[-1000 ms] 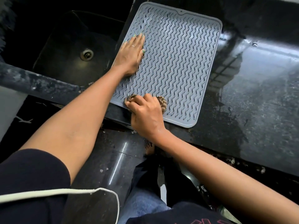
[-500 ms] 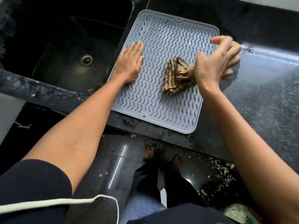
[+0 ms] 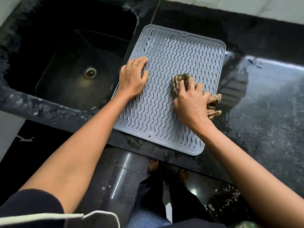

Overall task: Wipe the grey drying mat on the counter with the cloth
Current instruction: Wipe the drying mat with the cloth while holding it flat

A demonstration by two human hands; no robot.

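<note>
A grey drying mat with wavy ridges lies on the black counter, just right of the sink. My left hand presses flat on the mat's left edge, fingers curled a little, holding nothing. My right hand is closed on a bunched brown striped cloth and presses it onto the right half of the mat. Part of the cloth trails out past the mat's right edge onto the counter.
A black sink with a round drain lies left of the mat. The wet, glossy black counter stretches to the right. A pale wall runs along the back. Below the counter edge I see dark floor and bare feet.
My right hand lifted the cloth from the mat's near edge up to the right side, and now presses it back down mid-right. The left hand slid slightly nearer along the left edge.
</note>
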